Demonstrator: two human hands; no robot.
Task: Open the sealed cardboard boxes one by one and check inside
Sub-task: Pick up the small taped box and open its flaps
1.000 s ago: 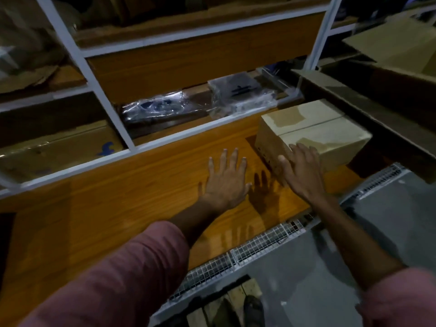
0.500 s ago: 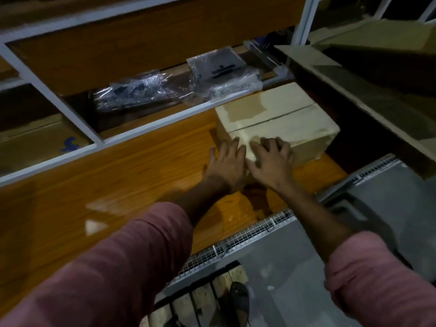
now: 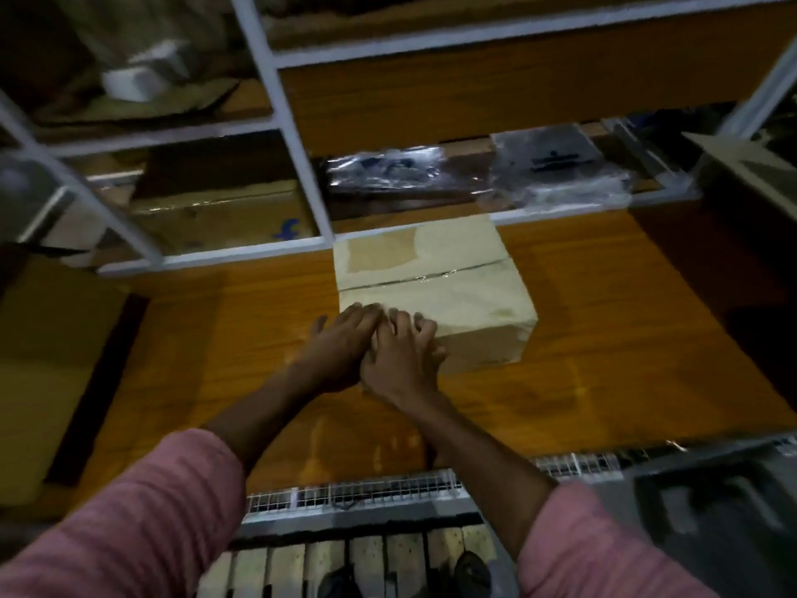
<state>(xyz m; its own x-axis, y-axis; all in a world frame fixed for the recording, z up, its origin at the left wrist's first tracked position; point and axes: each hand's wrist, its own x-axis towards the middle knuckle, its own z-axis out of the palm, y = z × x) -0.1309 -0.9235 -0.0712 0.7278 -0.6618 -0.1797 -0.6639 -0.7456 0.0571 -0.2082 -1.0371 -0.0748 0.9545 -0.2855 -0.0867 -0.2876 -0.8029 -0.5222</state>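
Since a second ago the cardboard box (image 3: pixel 435 287) has slid from the right end of the shelf toward the middle, and your left hand (image 3: pixel 340 351), which lay flat on the wood, has come up beside your right hand (image 3: pixel 401 356) at the box's near-left corner. Both hands now sit pressed together, the left with straight fingers resting on the top edge, the right with fingers bent over that same edge; whether it actually grips anything you cannot tell through the blur. The box sits closed on the wooden shelf (image 3: pixel 604 338), tape (image 3: pixel 444 274) running across its top seam. For opening, I would steady the box with one hand and work a fingertip under the tape's end at the near side, peeling slowly along the seam rather than tearing the flaps. The glossy board looks slippery, so expect the box to skate. Behind stand a white metal rack (image 3: pixel 276 97), plastic-wrapped packages (image 3: pixel 556 174) and another carton (image 3: pixel 224 217); light is dim.
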